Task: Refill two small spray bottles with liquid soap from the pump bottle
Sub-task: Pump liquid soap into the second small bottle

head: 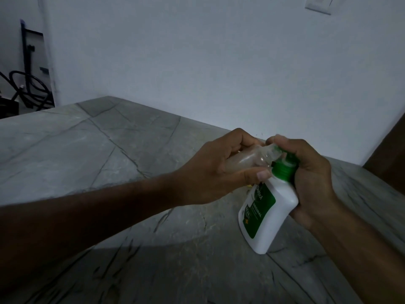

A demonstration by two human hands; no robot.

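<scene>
Spray bottle (245, 160) lies sideways in left hand (210, 172), fingers curled round it, open neck pressed to the nozzle of pump bottle (266, 207). Cloudy soap fills much of it; looks like filling is underway, not capped. Pump bottle leans tilted, base on worktop (109, 154) near its right edge. Right hand (306, 172) wraps its green pump head (283, 170), fingers curled over the top. Second spray bottle not seen; still to do, probably.

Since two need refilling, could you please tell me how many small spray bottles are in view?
1. The small spray bottle is held in the left hand, mouth against the pump bottle. A second may be hidden behind the hands.
</scene>
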